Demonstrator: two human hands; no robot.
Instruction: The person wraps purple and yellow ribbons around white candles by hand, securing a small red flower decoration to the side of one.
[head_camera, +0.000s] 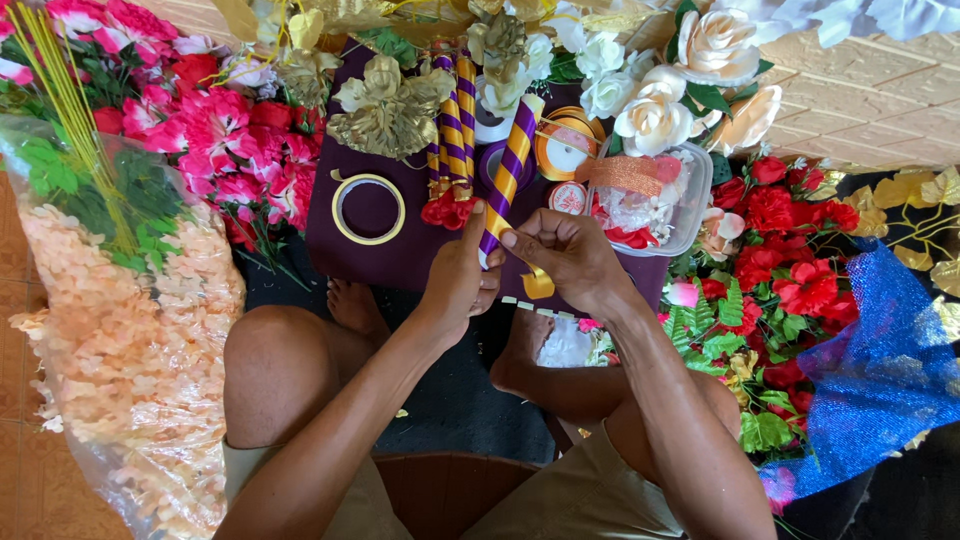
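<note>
My left hand (458, 280) grips the lower end of a stick (510, 170) wrapped in purple and gold ribbon spirals. My right hand (565, 255) pinches the stick's lower end and the loose gold ribbon (538, 285) that curls off it. Both hands meet over a dark purple board (400, 240) in front of my crossed legs. Two more wrapped sticks (455, 120) lie on the board beyond my hands, with a red flower (447, 208) at their near end.
A tape ring (368, 208) lies on the board at the left. Ribbon rolls (562, 145) and a clear plastic box (655, 200) sit behind my hands. Pink flowers (220, 140), red flowers (790, 260), white roses (650, 110), a bag of peach petals (130, 340) and blue glitter mesh (880, 370) surround me.
</note>
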